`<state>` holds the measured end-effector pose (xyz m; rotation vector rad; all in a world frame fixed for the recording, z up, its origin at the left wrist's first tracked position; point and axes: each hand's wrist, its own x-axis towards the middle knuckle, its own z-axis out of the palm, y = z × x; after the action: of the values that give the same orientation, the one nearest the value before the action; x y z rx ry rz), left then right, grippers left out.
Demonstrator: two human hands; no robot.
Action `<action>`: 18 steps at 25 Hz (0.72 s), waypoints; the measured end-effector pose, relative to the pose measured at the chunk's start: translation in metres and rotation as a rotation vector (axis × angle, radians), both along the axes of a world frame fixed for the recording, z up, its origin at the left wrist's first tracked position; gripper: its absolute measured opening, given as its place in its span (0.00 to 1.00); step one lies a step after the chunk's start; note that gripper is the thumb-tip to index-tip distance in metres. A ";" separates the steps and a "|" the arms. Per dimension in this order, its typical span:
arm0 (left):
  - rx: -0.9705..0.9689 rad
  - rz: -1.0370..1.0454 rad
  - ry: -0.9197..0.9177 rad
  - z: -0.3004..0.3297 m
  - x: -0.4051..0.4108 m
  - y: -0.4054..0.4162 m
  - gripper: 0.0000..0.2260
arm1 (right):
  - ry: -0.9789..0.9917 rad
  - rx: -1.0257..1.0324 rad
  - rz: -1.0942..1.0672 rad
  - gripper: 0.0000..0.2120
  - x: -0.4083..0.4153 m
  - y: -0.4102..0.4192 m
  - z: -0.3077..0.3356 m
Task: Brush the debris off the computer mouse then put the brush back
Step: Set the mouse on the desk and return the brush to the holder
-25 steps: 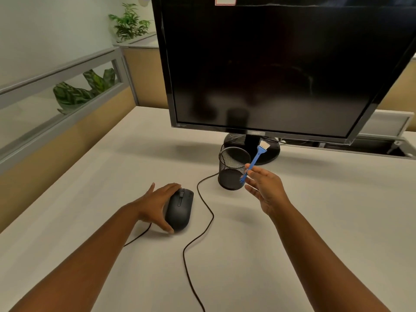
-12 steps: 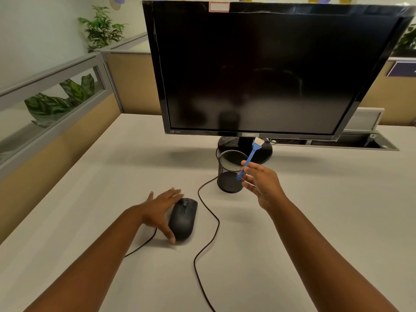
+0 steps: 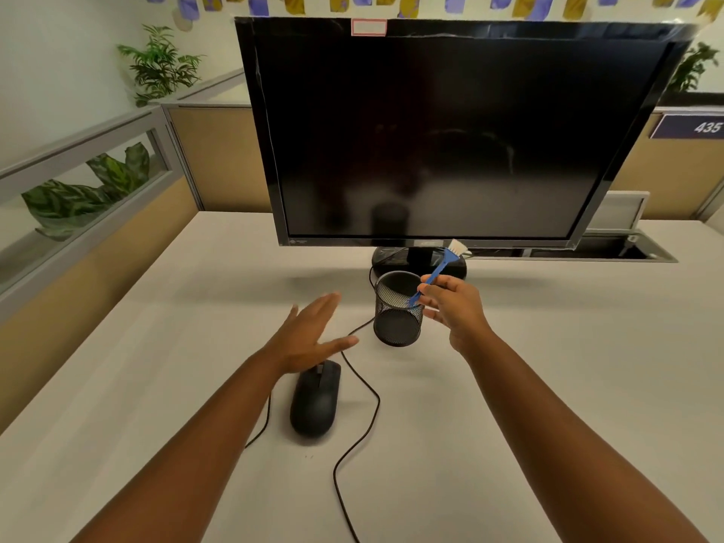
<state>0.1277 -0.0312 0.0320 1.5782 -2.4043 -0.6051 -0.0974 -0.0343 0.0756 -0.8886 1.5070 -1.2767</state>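
A black wired computer mouse (image 3: 315,401) lies on the white desk (image 3: 548,386), its cable (image 3: 358,436) looping to the right. My left hand (image 3: 311,335) hovers above and just beyond the mouse, fingers straight, touching nothing. My right hand (image 3: 456,307) pinches the blue handle of a small brush (image 3: 440,268) with white bristles pointing up and to the right. The handle's lower tip sits at the rim of a black mesh pen cup (image 3: 397,313), right beside my right hand.
A large black monitor (image 3: 450,139) on a round stand (image 3: 395,258) fills the back of the desk. A cubicle partition (image 3: 90,229) with plants behind glass runs along the left. A cable trough (image 3: 627,250) lies at the back right.
My left hand has let go of the mouse and lifted up and forward, fingers spread. My right hand has kept the brush at the pen cup's rim. The camera has tilted upward.
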 end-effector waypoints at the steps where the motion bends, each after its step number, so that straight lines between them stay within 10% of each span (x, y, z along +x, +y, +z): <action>1: -0.073 -0.012 -0.020 0.000 -0.012 -0.003 0.38 | 0.020 -0.002 -0.012 0.10 -0.001 -0.004 -0.001; 10: -0.250 -0.020 -0.205 -0.018 -0.076 -0.011 0.35 | 0.228 -0.082 -0.025 0.10 -0.008 -0.028 -0.005; 18: -0.256 0.001 -0.331 -0.018 -0.078 -0.008 0.36 | 0.953 -0.078 0.223 0.12 -0.002 -0.044 -0.017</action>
<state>0.0496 -0.0393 0.0141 1.6725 -2.5803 -0.0278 -0.0989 -0.0782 0.0590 -1.8169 1.9795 -0.7546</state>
